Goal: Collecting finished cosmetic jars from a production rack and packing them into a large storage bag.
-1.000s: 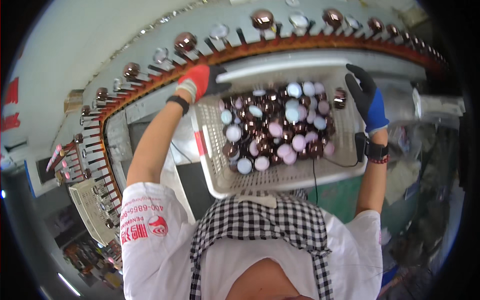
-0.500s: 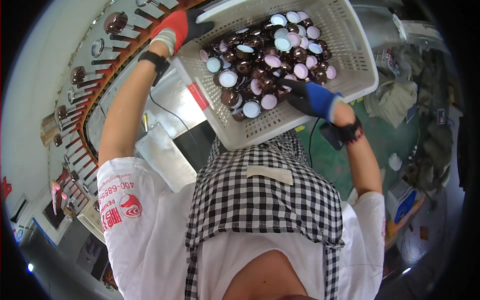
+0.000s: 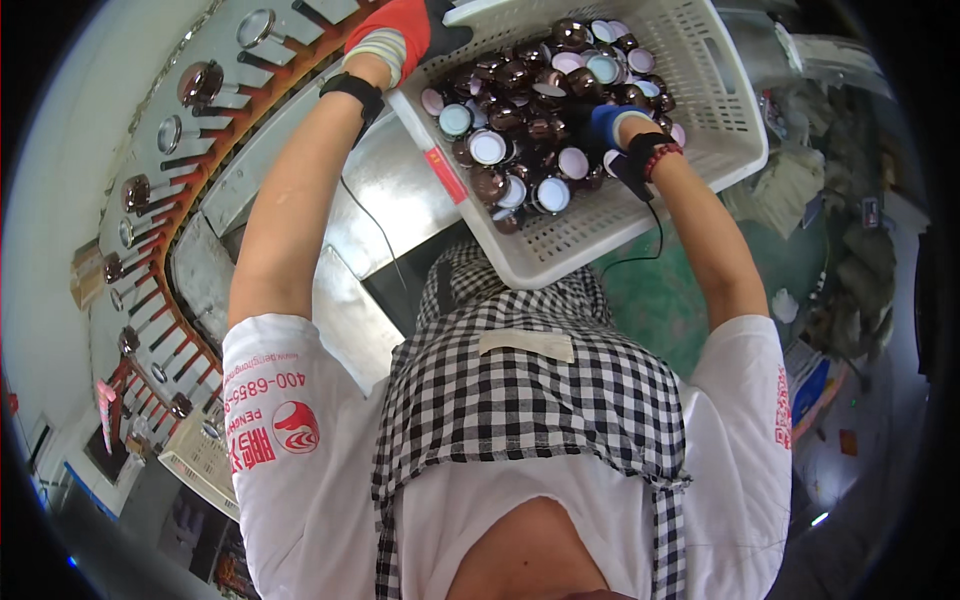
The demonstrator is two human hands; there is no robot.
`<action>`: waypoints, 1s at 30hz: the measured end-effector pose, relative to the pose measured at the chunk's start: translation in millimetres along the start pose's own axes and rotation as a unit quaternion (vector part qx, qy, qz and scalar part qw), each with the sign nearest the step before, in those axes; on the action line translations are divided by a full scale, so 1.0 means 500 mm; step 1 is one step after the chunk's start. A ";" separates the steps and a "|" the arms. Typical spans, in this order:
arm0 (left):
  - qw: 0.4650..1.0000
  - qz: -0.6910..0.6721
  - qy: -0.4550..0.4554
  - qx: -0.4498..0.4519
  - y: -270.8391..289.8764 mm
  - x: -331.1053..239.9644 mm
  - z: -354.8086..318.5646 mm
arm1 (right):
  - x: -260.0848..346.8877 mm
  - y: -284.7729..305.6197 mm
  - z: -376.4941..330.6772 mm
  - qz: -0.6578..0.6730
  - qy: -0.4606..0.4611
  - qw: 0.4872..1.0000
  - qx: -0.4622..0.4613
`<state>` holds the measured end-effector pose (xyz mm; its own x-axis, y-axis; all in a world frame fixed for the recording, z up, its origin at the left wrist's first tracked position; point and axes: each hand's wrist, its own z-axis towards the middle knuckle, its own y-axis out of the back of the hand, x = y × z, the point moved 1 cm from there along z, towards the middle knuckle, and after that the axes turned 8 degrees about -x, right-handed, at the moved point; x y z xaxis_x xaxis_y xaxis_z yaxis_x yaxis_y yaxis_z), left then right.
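Many caps (image 3: 541, 128) fill the basket (image 3: 720, 110); at its far left corner is the left hand (image 3: 428, 35), the right (image 3: 592, 124) among them. Neither hand's finger closure can be told. Rough digging could scratch caps.

Pretty bright mid-frame, glare on the metal surface (image 3: 415, 215), tiny glints on the brown pieces (image 3: 511, 74), fisheye bending stuff, corners basically black.

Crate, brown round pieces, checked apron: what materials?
Crate: likely moulded plastic, low sheen, judging by the perforated walls and rounded rim. Brown round pieces: glossy, with sharp highlights; coated metal, glass or plastic, can't tell which. Checked apron: probably woven cloth, matte, with soft folds.
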<state>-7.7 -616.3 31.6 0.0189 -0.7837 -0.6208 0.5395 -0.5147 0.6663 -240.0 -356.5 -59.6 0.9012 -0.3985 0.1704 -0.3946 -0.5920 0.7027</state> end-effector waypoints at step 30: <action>0.976 0.093 0.155 0.118 -0.032 0.014 0.030 | -0.073 -0.116 -0.272 0.193 -0.095 0.818 -0.534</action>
<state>-28.9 -618.8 22.9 0.3723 -0.7471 -0.5507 0.2933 -0.4683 0.8335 -225.6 -212.5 -12.6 0.6627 -0.5733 0.4818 -0.1701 0.5113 0.8424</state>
